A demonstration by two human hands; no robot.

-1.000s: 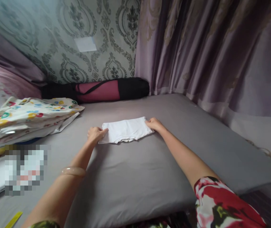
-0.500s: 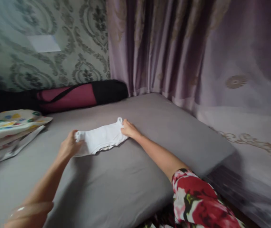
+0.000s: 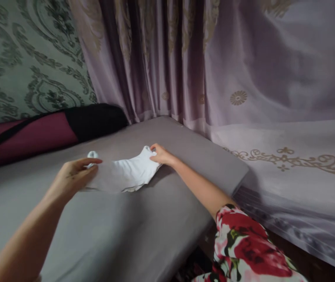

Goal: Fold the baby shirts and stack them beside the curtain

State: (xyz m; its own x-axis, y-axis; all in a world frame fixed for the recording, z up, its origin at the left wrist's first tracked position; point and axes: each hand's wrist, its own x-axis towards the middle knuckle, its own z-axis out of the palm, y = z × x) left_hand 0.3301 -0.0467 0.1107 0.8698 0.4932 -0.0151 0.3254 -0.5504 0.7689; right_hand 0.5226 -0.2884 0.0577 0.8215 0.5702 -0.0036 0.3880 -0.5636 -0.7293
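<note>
Two bare hands on one piece, a white cloth (image 3: 135, 168), which is at mid-view over the near part of the grey-sheeted bed (image 3: 167, 219). Left hand (image 3: 82, 170): grasping the cloth's left end, thumb below, fingers above; a small white roll of fabric shows just beyond the fingers. Dark mark on the back of this hand. Right hand (image 3: 160, 154): pinching the right end between thumb and fingers, a curled edge standing up beside the fingertips. Long axis of cloth: hand to hand, left to right across the view, right end lying higher in view than the middle. Span dips between the grips. Uneven, layered edge points toward the wearer. Left portion is smeared and blends into the grey sheet; its outline cannot be read there. Shadow under the right part; whether the lower edge touches the sheet, cannot tell. Surroundings: long black-and-maroon bag (image 3: 95, 121) along the patterned wall (image 3: 44, 51), purple curtain (image 3: 229, 70) beyond the bed, red floral sleeve (image 3: 249, 243) on right arm.
</note>
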